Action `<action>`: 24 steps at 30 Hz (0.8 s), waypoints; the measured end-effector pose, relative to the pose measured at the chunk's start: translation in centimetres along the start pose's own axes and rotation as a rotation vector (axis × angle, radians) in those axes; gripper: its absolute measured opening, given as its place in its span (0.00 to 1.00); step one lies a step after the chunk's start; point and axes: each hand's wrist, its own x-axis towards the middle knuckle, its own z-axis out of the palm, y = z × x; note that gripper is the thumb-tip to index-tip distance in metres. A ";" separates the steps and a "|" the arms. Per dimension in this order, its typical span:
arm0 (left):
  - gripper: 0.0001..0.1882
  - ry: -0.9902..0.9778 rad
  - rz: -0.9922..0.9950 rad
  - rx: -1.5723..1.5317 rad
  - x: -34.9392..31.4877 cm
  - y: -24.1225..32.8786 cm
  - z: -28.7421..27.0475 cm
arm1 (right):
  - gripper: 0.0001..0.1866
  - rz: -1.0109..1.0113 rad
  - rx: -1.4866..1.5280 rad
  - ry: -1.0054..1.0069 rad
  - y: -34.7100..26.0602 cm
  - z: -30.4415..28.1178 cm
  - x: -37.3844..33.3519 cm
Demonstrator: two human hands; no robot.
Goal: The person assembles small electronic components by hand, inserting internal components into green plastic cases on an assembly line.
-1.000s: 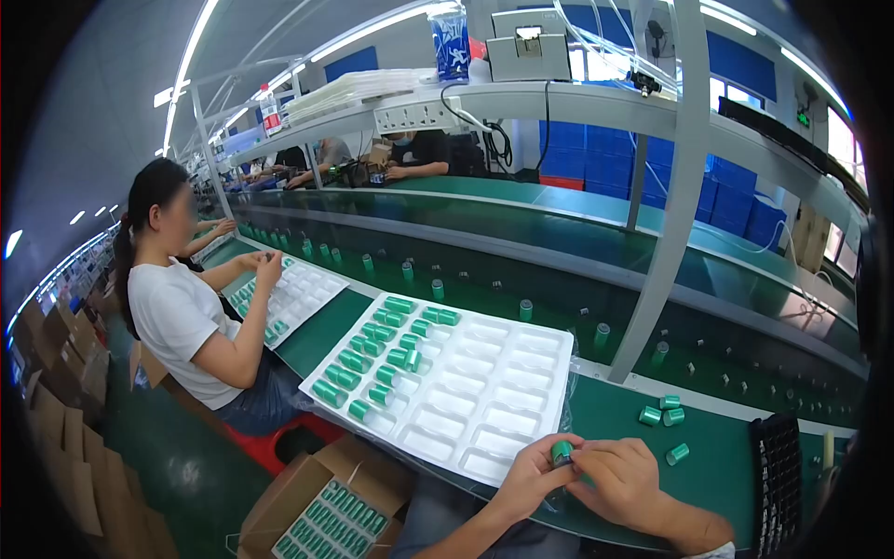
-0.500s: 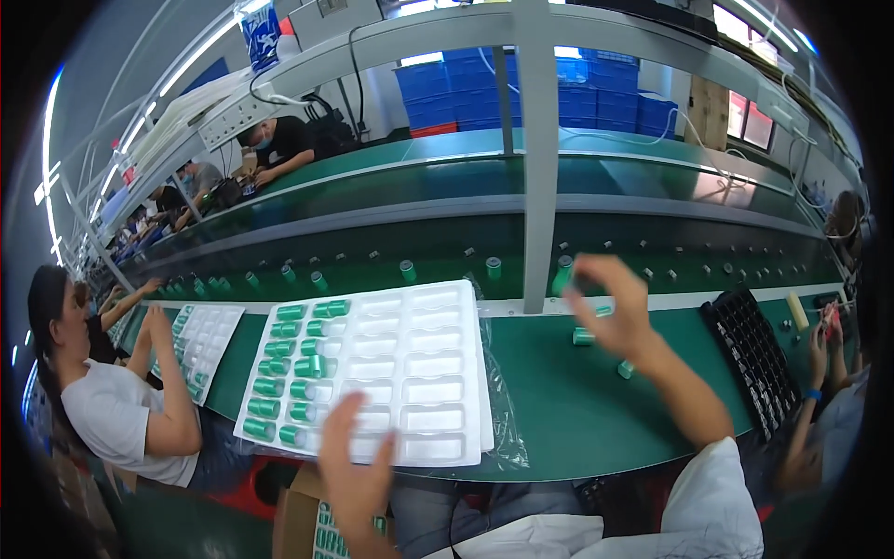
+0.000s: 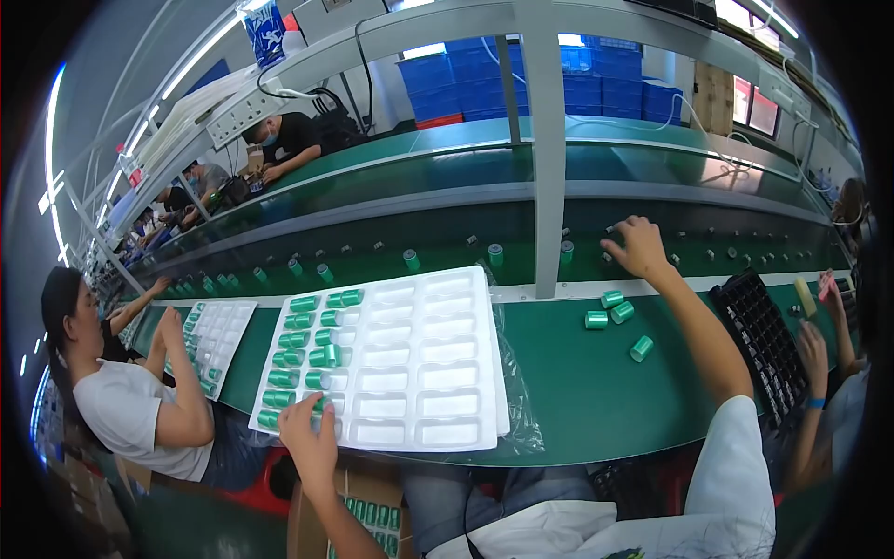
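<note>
A white moulded tray [image 3: 454, 430] lies on the green bench before me, with green cylinders [image 3: 296, 321] in its two left columns. My left hand [image 3: 310, 438] is at the tray's near left, thumb and fingers closed around a green cylinder [image 3: 322, 403] in the nearest row; the fingers partly cover it. My right hand [image 3: 641, 250] reaches over the dark green belt, fingers curved and apart. Close to its fingertips is a small metal part [image 3: 612, 229]; contact is unclear. Below that hand several loose green cylinders [image 3: 622, 312] lie on the bench.
Green cylinders [image 3: 495, 254] and small metal parts stand along the belt [image 3: 447, 244]. An upright post [image 3: 548, 168] rises at the bench's far edge. At right is a black gridded tray [image 3: 759, 340]; people work on both sides. A carton [image 3: 303, 522] of green cylinders sits below.
My left hand has come down onto a cylinder in the tray, its fingers closing. My right hand has moved away from me and slightly right, over the belt. The view has shifted slightly.
</note>
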 end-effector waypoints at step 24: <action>0.20 -0.517 -0.505 -2.211 -0.6 17.5 4.4 | 0.26 -0.106 1.582 -0.083 -14.3 -12.2 -7.4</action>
